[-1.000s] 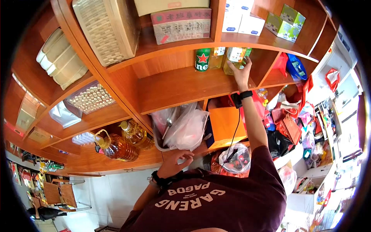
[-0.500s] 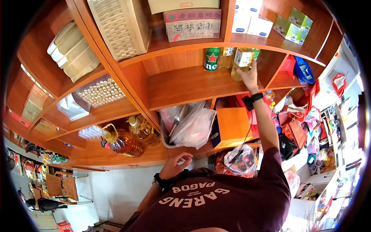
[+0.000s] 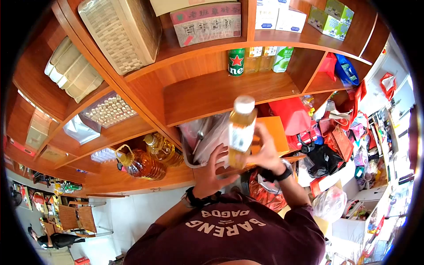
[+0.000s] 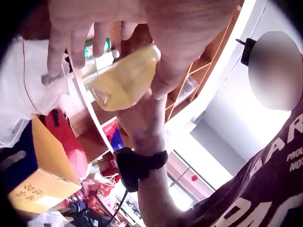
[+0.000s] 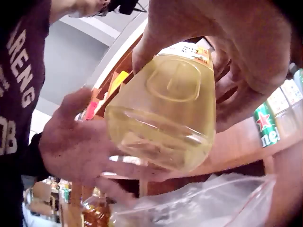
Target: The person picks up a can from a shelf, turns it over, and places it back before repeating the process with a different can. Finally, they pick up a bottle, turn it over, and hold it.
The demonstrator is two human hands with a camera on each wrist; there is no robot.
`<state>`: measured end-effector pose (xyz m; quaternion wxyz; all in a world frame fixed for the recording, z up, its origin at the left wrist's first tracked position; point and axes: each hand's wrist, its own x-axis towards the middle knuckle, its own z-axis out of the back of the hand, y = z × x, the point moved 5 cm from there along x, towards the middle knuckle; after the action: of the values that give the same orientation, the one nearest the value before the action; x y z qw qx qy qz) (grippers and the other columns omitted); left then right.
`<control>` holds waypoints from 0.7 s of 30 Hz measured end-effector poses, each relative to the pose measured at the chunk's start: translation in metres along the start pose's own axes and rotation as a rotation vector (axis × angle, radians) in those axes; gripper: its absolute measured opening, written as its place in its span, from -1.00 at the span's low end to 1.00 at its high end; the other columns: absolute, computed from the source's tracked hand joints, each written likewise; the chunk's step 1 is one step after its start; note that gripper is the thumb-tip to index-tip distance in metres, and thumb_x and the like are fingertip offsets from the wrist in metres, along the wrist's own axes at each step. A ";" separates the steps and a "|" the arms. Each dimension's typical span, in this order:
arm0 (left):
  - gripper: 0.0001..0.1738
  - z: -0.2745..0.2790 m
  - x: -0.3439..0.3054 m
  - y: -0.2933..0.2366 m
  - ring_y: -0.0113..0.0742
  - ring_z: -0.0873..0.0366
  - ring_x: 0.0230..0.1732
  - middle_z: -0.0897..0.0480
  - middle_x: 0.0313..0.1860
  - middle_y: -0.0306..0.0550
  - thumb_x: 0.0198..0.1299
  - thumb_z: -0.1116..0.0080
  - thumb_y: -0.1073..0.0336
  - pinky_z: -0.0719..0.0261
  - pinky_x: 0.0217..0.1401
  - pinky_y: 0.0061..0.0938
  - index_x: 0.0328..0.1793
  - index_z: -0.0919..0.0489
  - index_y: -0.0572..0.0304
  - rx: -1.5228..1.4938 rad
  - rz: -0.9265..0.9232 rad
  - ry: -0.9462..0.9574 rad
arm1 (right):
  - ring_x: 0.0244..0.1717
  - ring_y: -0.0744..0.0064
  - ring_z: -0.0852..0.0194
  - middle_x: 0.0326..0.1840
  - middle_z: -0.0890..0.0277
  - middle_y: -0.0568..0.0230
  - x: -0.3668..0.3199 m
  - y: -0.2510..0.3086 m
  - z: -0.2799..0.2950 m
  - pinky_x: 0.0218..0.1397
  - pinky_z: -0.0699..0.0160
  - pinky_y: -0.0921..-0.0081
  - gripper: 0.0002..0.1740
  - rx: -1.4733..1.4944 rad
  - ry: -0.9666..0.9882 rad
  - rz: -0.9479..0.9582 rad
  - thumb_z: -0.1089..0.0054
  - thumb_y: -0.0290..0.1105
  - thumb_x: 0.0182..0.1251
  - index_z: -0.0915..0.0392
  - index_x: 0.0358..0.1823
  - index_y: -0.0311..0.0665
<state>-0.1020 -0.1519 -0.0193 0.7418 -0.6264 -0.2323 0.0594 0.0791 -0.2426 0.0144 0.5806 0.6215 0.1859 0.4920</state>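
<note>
My right hand (image 3: 268, 152) grips a clear bottle of yellow drink (image 3: 241, 132) with a white cap and pale label, upright in front of the shelves. In the right wrist view the bottle's base (image 5: 161, 127) faces the camera, with thumb and fingers on either side. Close beside the bottle, on its left, my left hand (image 3: 211, 176) has its fingers spread and holds nothing. Behind, on the middle shelf (image 3: 221, 92), stand a green beer can (image 3: 236, 62), two similar bottles (image 3: 260, 62) and a green-and-white carton (image 3: 282, 59).
Below the shelf are a grey bin with plastic bags (image 3: 207, 141), an orange box (image 3: 274, 137) and a red bag (image 3: 291, 115). Large oil jugs (image 3: 140, 163) stand at lower left. Bags and goods crowd the right side; boxes (image 3: 207, 24) fill the upper shelf.
My right hand has taken the bottle off the shelf and brought it down and left, towards my body. The left hand has risen towards it, its fingers spreading.
</note>
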 end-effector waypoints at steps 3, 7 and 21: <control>-0.04 -0.011 -0.006 0.025 -0.23 -0.48 0.36 -0.46 0.37 0.06 0.12 -0.51 0.32 -0.54 0.32 -0.31 0.58 -0.17 0.25 -0.094 0.065 -0.028 | 0.20 0.29 -0.53 0.21 -0.43 0.18 -0.028 0.011 -0.044 0.25 -0.60 0.34 0.13 -0.153 0.054 -0.047 -0.81 -0.22 -0.20 -0.26 0.42 -0.29; -0.50 -0.010 -0.036 0.039 -0.37 -0.65 -0.06 -0.65 -0.07 -0.15 0.12 -0.44 0.37 -0.66 -0.11 -0.41 0.17 -0.50 0.26 -0.395 0.198 -0.057 | 0.24 0.30 -0.44 0.24 -0.32 0.17 -0.055 -0.015 -0.070 0.27 -0.50 0.36 -0.05 0.073 0.152 -0.091 -0.74 -0.25 -0.02 -0.29 0.34 -0.28; -0.21 0.011 -0.111 0.036 -0.26 -0.54 0.28 -0.56 0.27 -0.06 0.17 -0.46 0.38 -0.59 0.30 -0.26 0.49 -0.29 0.21 -0.155 0.487 0.030 | 0.23 0.38 -0.52 0.26 -0.51 0.14 -0.080 -0.037 -0.147 0.27 -0.57 0.38 -0.16 0.638 0.240 -0.404 -0.49 -0.39 0.29 -0.17 0.49 -0.41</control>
<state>-0.1978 -0.1766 -0.0825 0.6586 -0.7197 -0.0675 0.2091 -0.0658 -0.2180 -0.0741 0.4174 0.6598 0.5144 0.3547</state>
